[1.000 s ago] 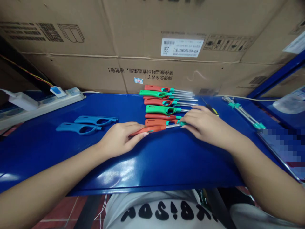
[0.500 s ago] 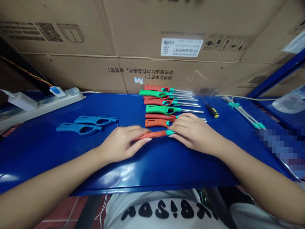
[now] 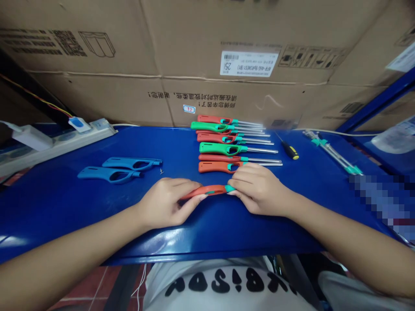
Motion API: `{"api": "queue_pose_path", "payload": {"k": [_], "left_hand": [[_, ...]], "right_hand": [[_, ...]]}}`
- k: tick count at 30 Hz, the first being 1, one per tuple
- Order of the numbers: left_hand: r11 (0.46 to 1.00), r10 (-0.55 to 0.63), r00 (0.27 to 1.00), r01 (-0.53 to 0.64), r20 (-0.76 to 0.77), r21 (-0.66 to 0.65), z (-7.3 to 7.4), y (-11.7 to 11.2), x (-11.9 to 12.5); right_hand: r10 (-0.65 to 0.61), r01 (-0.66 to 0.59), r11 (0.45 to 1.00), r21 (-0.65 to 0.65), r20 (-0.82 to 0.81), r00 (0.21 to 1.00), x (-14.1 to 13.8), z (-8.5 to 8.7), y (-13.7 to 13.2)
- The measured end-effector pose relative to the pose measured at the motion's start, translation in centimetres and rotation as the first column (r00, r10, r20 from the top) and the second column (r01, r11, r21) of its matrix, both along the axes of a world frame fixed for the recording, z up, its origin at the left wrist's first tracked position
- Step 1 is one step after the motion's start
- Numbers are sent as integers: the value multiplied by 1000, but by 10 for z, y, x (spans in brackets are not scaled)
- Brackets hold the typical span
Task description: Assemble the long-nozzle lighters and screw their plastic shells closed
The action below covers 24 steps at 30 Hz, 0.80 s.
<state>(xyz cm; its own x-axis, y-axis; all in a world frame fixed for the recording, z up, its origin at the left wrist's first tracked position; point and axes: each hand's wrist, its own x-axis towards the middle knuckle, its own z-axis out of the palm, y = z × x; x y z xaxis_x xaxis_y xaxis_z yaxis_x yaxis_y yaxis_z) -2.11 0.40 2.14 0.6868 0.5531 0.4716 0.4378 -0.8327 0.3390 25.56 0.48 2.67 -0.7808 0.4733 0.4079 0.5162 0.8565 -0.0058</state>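
Observation:
An orange-red long-nosed lighter [image 3: 215,190] is held sideways above the blue table, between both hands. My left hand [image 3: 168,203] is closed round its handle end, thumb along the near side. The fingers of my right hand [image 3: 256,188] pinch its teal collar, and they hide the metal tube. Just beyond lies a row of several red, orange and green lighters [image 3: 220,149], their metal tubes pointing right. Two blue lighter casings [image 3: 108,174] without tubes lie to the left. Small screws [image 3: 161,171] rest beside them.
A black and yellow screwdriver [image 3: 290,150] lies right of the row. Farther right are metal tubes with teal fittings [image 3: 333,153]. A white power strip [image 3: 84,136] with plugs runs along the left. A large cardboard box [image 3: 191,56] stands behind the blue table [image 3: 155,248].
The held lighter has come slightly nearer to me and turned, so its trigger opening now shows. Both hands have moved down a little with it, keeping their grip.

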Motion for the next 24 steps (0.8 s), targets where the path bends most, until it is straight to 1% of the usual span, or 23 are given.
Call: {"api": "queue_pose_path", "payload": {"k": [3,6,8,10,13,16,20,22,24], "left_hand": [[1000,5,999,-5,-47,-2,-2,-1,0],[1000,2,997,-4,-78,-25,-5,1,1],[999,5,995,-10,-98,-46,-7,3,4],[998,9,993,-17,-117,-67,-7,5,7],[995,-19,987,4,-160,-96,-8,10,10],[993,-40,977,17,-210,-113,-8,14,10],[995,-1,971,-22,-239,-93,-8,19,7],[996,13,973,-33,-229,-86,-9,21,5],[995,16,978,-36,-208,-89,-9,23,4]], "right_hand": [[-1,0,997,-73,-9,1000,0,-4,1],[-12,19,993,-118,59,998,-1,-4,3],[-39,63,986,-154,151,988,-1,1,3],[-92,140,972,-189,245,965,-1,8,2],[-139,227,940,-254,323,936,4,19,4],[-128,242,910,-336,329,936,14,25,7],[-156,296,865,-405,343,926,28,29,11],[-162,304,854,-422,338,927,33,32,13],[-168,295,860,-416,315,934,36,35,16]]}}
